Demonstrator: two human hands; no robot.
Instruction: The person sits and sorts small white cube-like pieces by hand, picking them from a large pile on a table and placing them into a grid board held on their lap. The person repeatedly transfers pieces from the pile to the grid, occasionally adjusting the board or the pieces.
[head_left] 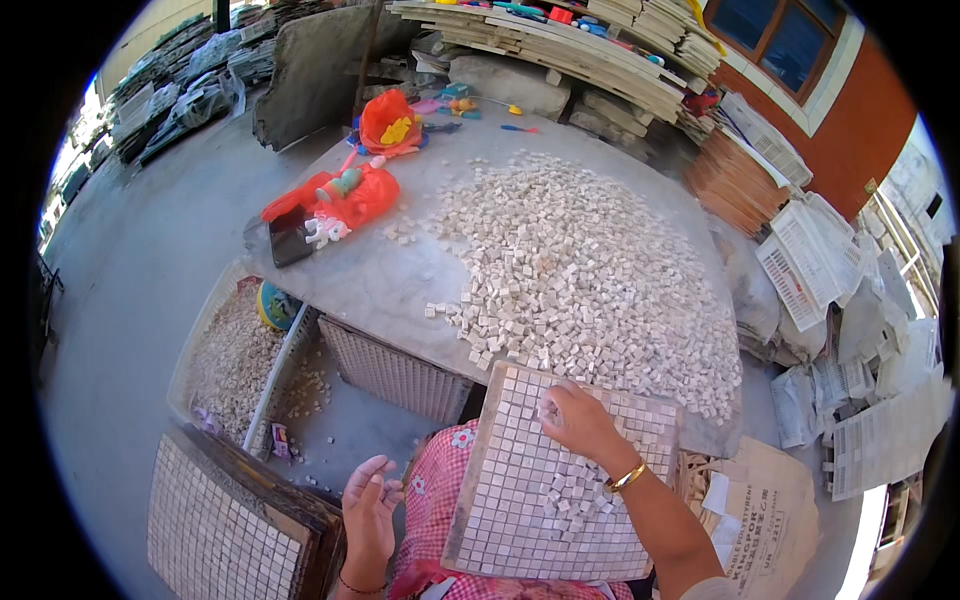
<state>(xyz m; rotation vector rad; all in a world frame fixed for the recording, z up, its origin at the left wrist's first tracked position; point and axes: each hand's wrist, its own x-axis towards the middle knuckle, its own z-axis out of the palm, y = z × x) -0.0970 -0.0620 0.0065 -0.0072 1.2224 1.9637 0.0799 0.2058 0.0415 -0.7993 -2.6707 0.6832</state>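
A mosaic board (510, 470) lies tilted across my lap, its grid largely filled with small square whitish stone tiles. My right hand (583, 422) is over its upper middle, fingers curled together against the grid; what they pinch is hidden. Below that hand, a loose heap of tiles (575, 492) rests on the board. My left hand (370, 508) hovers left of the board, palm partly up, fingers loosely bent and apart, with nothing visible in it. Beyond the board, a big pile of loose tiles (590, 270) covers much of the grey table (390, 275).
A white crate (215, 360) of tile pieces sits on the floor at left. Nearer stand stacked tile-filled boards (215, 515). Red plastic bags (365, 195), a dark phone (291, 240) and toys occupy the table's far left. White plastic baskets (810, 260) and a printed paper sack (765, 520) are at right.
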